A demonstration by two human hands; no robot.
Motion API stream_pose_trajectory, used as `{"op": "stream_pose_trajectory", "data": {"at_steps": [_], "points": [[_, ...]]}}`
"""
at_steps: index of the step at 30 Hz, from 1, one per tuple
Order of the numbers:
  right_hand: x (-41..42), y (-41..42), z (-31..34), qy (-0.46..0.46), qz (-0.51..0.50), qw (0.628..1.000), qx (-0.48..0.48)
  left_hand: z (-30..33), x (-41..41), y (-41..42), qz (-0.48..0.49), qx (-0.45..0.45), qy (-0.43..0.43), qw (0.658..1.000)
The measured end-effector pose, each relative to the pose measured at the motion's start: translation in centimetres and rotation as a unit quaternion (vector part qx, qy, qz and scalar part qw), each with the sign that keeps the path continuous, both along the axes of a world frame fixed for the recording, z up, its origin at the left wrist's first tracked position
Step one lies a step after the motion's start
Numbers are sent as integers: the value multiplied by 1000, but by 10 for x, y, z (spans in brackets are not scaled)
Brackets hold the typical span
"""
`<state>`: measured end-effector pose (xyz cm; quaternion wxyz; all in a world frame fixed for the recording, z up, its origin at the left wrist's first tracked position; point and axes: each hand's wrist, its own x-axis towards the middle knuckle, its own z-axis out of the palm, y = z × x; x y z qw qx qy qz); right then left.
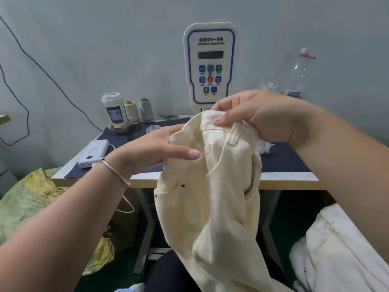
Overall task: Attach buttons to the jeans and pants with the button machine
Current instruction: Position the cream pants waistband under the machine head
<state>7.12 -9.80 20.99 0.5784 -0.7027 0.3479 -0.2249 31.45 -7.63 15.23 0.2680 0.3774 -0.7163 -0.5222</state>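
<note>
A pair of cream pants (221, 186) hangs in front of the surface (189, 182), held up by both hands at the waistband. The right hand (259, 114) grips the top edge of the waistband, fingers curled over the fabric with the thumb pressing on the near side. The left hand (155, 148) holds the cloth at about 9 o'clock of the right — thumb laid flat along the front, the other fingers tucked behind the fold. A thin metal bangle (114, 171) sits on the left wrist.

Behind the pants, at 12 o'clock, stands the button machine (210, 64), its white control panel with a dark display and coloured keys facing the person. At 10 o'clock of the pants, on the dark mat (126, 144) that covers the surface, stand a lidded cup (113, 110) and two thread cones (139, 109); a white power bank (93, 152) lies nearer the left edge. A clear plastic bottle (299, 74) stands at 2 o'clock. More pale garments (336, 249) are heaped low at 4 o'clock, and a green sack (27, 203) lies at 8 o'clock.
</note>
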Motion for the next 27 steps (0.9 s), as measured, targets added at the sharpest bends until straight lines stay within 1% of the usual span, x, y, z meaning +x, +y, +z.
{"op": "stream_pose_trajectory", "data": {"at_steps": [3, 5, 6, 8, 9, 10, 11, 12, 14, 16, 17, 18, 19, 20, 21, 23, 25, 27], "points": [[2, 1, -6, -6, -7, 1000, -10, 0, -5, -1, 15, -2, 5, 1000], [-1, 0, -9, -4, 6, 1000, -29, -2, -4, -2, 28, -5, 42, 999], [-3, 0, -11, 18, 28, 999, -41, -2, -2, -3, 35, -1, 78, 996], [-7, 3, -18, 117, 85, 987, -73, 0, 2, -2, 49, 2, 152, 987], [-8, 5, -23, 174, 105, 975, -89, 1, 2, -1, 52, -3, 175, 983], [-9, 5, -28, 211, 112, 966, -101, 2, 3, 0, 52, -8, 186, 981], [-11, 5, -30, 221, 110, 963, -105, 3, 4, 1, 46, -11, 184, 982], [-14, 5, -30, 203, 105, 968, -101, 4, 5, 1, 36, -10, 167, 985], [-25, 2, -22, 96, 71, 990, -74, 6, 12, 3, 7, 3, 89, 996], [-38, 2, -9, -27, 39, 997, -58, 6, 18, 7, -53, 48, -42, 997], [-44, 3, -3, -75, 25, 995, -61, 4, 19, 9, -89, 66, -111, 988], [-49, 5, 1, -111, 12, 991, -72, 1, 19, 11, -113, 73, -167, 977], [-54, 5, 3, -132, 0, 988, -85, -2, 18, 12, -117, 72, -197, 971], [-58, 4, 5, -131, -11, 987, -97, -4, 15, 14, -102, 63, -202, 972], [-58, 4, 6, -110, -14, 989, -102, -5, 13, 14, -78, 51, -177, 980], [-48, 9, 7, -10, 44, 994, -101, -1, 8, 14, -47, 40, -70, 996], [-31, 14, 1, 139, 104, 977, -124, 9, -5, 15, -66, 34, 17, 997], [-11, 22, -7, 236, 152, 948, -147, 15, -25, 17, -83, 13, 52, 995]]}}
